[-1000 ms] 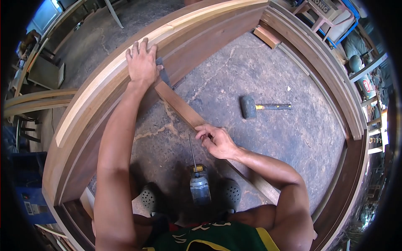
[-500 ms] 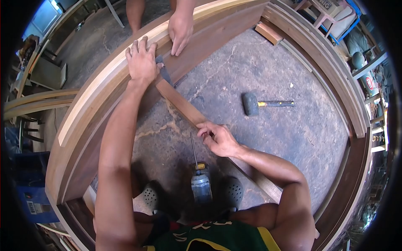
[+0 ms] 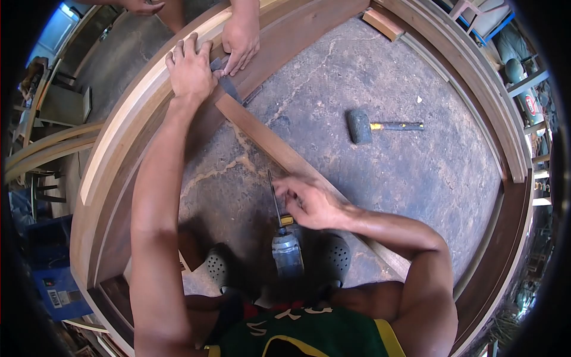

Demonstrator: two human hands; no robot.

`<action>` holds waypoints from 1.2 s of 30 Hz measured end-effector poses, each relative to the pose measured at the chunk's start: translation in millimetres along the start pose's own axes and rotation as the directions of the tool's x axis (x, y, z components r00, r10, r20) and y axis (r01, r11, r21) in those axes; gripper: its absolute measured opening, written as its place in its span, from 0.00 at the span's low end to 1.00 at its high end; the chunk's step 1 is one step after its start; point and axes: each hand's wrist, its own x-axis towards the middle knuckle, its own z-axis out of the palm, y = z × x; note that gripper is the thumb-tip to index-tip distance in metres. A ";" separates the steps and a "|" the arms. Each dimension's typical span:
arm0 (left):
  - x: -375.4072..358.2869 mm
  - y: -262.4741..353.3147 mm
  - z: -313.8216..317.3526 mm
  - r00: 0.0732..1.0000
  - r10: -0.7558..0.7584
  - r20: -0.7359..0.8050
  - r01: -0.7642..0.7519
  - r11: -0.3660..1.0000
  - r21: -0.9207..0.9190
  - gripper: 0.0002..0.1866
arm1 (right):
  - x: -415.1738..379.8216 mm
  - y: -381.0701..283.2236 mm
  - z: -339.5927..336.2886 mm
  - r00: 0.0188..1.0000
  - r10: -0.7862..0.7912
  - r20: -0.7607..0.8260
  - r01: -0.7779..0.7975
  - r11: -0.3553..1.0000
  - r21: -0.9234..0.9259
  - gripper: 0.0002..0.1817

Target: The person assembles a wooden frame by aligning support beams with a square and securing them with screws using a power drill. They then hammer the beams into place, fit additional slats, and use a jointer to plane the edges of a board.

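Observation:
My left hand (image 3: 192, 74) lies with spread fingers on the curved wooden rim (image 3: 134, 98), its thumb by a grey metal piece (image 3: 229, 88). Beside it a co-worker's hand (image 3: 241, 38) touches the same spot. A long wooden bar (image 3: 267, 143) runs diagonally from there toward me. My right hand (image 3: 309, 202) is off the bar, fingers curled and blurred, near the thin rod (image 3: 274, 199) of a power tool (image 3: 287, 253) standing between my feet. Whether the fingers touch the rod cannot be made out.
A rubber mallet (image 3: 360, 126) with a yellow and black handle lies on the concrete floor inside the wooden frame. A short wood block (image 3: 383, 25) is at the far corner. A blue crate (image 3: 59, 291) stands outside at left. Another co-worker's hand (image 3: 143, 7) shows at the top.
My right hand has left the wooden bar and moved down toward the tool's rod. The co-worker's hand has its fingers at the metal piece. Another hand has appeared at the top left.

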 end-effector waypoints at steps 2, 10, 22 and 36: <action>-0.3 -0.6 4.6 1.000 0.009 -0.010 -0.009 1.000 0.002 0.39 | -18.3 1.9 8.8 0.999 0.033 0.024 -0.033 0.999 0.015 0.21; -2.5 -5.5 10.7 0.995 0.078 -0.065 -0.077 0.997 0.020 0.36 | -113.3 35.6 52.3 0.917 0.398 0.010 -0.398 0.917 -0.028 0.27; -5.6 -11.3 21.8 0.993 0.097 -0.067 -0.099 0.995 -0.024 0.33 | -136.3 49.2 89.8 0.935 0.228 0.273 -0.158 0.954 -0.254 0.41; -129.3 -67.7 -74.3 0.930 0.354 0.099 -0.311 0.902 -0.300 0.23 | -133.7 74.8 112.4 0.599 0.319 0.735 -0.635 -0.370 0.678 0.37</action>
